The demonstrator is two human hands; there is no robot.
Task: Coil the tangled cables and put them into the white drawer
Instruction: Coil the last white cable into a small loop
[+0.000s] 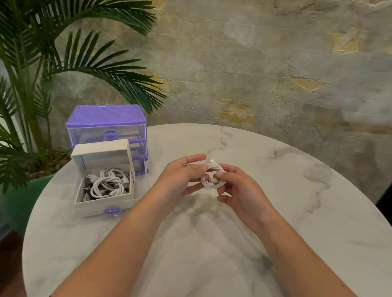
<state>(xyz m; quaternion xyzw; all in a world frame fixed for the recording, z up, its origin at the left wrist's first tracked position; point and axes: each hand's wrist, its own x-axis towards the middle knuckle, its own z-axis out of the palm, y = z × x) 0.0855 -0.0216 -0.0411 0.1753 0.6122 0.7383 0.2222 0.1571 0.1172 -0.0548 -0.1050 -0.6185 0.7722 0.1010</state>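
Note:
A small white cable (211,177), wound into a tight coil, is held above the middle of the round marble table (303,205). My right hand (241,192) pinches the coil from the right side. My left hand (180,177) holds its left side with the fingers partly curled around it. A plug end sticks up at the coil's top. The white drawer (102,205) with a purple handle stands pulled out at the table's left. Several coiled white cables (106,183) lie inside it.
A purple organiser (107,119) with clear drawers stands behind the white drawer. A palm plant (32,63) in a green pot (19,204) leans in at the left, off the table edge. A rough plaster wall runs behind the table.

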